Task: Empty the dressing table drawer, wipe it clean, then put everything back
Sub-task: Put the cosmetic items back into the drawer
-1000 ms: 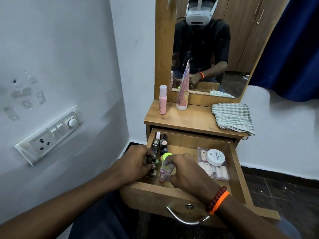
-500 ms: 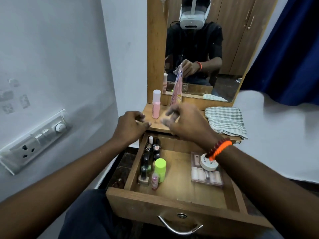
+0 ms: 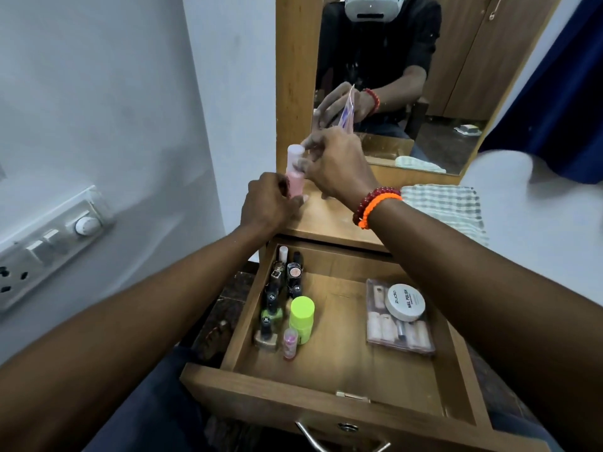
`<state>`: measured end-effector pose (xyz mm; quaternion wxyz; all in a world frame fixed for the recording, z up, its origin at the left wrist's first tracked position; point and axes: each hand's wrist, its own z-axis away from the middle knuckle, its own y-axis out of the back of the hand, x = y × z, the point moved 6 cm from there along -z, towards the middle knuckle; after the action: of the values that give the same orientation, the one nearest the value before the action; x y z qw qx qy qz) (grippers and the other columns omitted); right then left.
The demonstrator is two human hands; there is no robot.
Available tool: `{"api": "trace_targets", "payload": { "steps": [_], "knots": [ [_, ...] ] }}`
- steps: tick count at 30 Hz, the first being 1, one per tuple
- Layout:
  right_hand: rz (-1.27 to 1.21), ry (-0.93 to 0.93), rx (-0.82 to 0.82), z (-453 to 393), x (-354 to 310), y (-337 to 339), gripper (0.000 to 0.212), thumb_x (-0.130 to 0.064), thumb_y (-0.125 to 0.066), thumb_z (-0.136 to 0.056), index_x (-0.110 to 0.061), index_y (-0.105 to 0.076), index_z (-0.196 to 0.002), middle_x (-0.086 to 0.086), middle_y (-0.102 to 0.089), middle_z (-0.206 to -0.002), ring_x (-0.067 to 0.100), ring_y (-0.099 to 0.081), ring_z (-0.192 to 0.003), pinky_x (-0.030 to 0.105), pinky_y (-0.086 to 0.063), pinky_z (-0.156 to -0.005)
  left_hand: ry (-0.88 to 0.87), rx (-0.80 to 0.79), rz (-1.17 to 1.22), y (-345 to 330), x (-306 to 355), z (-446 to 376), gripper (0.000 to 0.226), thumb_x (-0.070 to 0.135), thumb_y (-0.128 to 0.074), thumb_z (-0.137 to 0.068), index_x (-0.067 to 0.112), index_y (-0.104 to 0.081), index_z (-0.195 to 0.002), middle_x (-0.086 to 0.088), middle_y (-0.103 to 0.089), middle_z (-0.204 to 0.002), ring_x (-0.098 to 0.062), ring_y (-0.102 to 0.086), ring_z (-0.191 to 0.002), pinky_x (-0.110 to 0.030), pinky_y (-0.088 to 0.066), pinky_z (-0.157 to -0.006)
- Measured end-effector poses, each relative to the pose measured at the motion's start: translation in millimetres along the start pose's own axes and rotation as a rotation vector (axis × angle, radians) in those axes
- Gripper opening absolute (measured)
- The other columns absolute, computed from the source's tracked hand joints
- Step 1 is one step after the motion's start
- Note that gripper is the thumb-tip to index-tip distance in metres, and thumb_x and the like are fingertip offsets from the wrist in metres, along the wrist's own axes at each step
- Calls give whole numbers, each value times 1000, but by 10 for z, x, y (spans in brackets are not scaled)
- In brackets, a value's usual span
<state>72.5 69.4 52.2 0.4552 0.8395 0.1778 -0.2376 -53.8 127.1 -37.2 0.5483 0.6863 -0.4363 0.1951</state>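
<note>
Wooden drawer (image 3: 326,402) stands pulled out at six o'clock, its metal handle (image 3: 339,443) at the bottom edge. Along its nine o'clock wall stand dark polish bottles (image 3: 280,288), with a green-capped jar (image 3: 301,318) and a small pink vial (image 3: 290,342) beside them. At its three o'clock side a white tub (image 3: 404,301) rests on a clear nail pack (image 3: 399,324). Farther, on the tabletop (image 3: 326,220), the left hand (image 3: 270,203) curls round the base of a pink bottle (image 3: 295,171); whether the right hand (image 3: 339,164) grips anything near its cap I cannot tell. A checked cloth (image 3: 447,207) lies at two o'clock below the mirror (image 3: 408,76).
</note>
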Motion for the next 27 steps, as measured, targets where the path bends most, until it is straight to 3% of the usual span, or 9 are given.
{"api": "trace_targets", "payload": {
  "steps": [2,5,9,12,15,19,22,24,27],
  "knots": [
    [-72,-15,-13,65,10,66,24,-23,-79,-90,-11,-75,-109,5,-74,-83,14,-71,-61,24,-54,-39,-13,-8,-48,28,46,74,40,50,-81,-72,19,-74,-96,3,-75,-91,-17,-71,-80,-42,-60,-78],
    [-212,-90,-18,248,88,266,17,-20,-81,-87,-9,-74,-99,3,-74,-74,11,-73,-60,30,-58,-42,-61,-16,-115,78,238,256,46,58,-81,-68,21,-73,-94,5,-73,-88,-16,-70,-80,-37,-59,-72],
    [-345,-171,-56,584,265,547,19,-20,-81,-87,-6,-72,-97,11,-76,-79,20,-76,-66,29,-57,-43,-77,-215,-162,59,592,706,46,58,-82,-68,18,-72,-89,6,-69,-77,-10,-63,-70,-27,-38,-53],
    [-410,-301,-106,883,493,648,15,-14,-79,-86,-1,-73,-91,18,-76,-79,33,-76,-68,30,-56,-45,-55,-323,-164,-24,726,1109,44,58,-83,-66,19,-71,-81,6,-68,-69,-9,-62,-62,-25,-36,-50],
    [-344,-474,-190,1238,742,552,15,-9,-80,-84,1,-72,-91,18,-74,-70,24,-73,-53,30,-56,-47,-73,-385,-275,-199,752,1451,46,60,-84,-61,17,-70,-69,5,-62,-57,-9,-59,-52,-25,-35,-47],
    [-188,-592,-170,1586,1020,346,19,-13,-81,-78,2,-70,-77,14,-71,-64,26,-72,-56,29,-58,-52,-32,-451,-379,-456,707,1732,45,49,-87,-62,19,-61,-83,1,-71,-79,-18,-71,-73,-36,-59,-66],
    [-71,-683,-97,1752,1234,173,28,-24,-83,-76,-1,-69,-83,13,-71,-78,26,-70,-73,20,-42,-54,-68,-483,-463,-625,742,1829,34,30,-83,-71,24,-50,-72,-4,-72,-89,-25,-71,-88,-36,-59,-73],
    [-81,-730,-105,1832,1352,11,25,-22,-82,-76,-2,-71,-85,17,-73,-91,28,-72,-81,17,-40,-51,-67,-516,-501,-752,726,1852,31,22,-76,-74,24,-46,-69,-4,-71,-93,-27,-69,-93,-32,-53,-69],
    [-88,-718,-91,1822,1410,-121,8,-7,-64,-79,-1,-68,-74,23,-74,-92,33,-72,-83,24,-49,-59,-98,-526,-517,-935,642,1822,19,18,-69,-78,21,-64,-97,-5,-72,-99,-27,-69,-98,-33,-46,-69]
  ]
}}
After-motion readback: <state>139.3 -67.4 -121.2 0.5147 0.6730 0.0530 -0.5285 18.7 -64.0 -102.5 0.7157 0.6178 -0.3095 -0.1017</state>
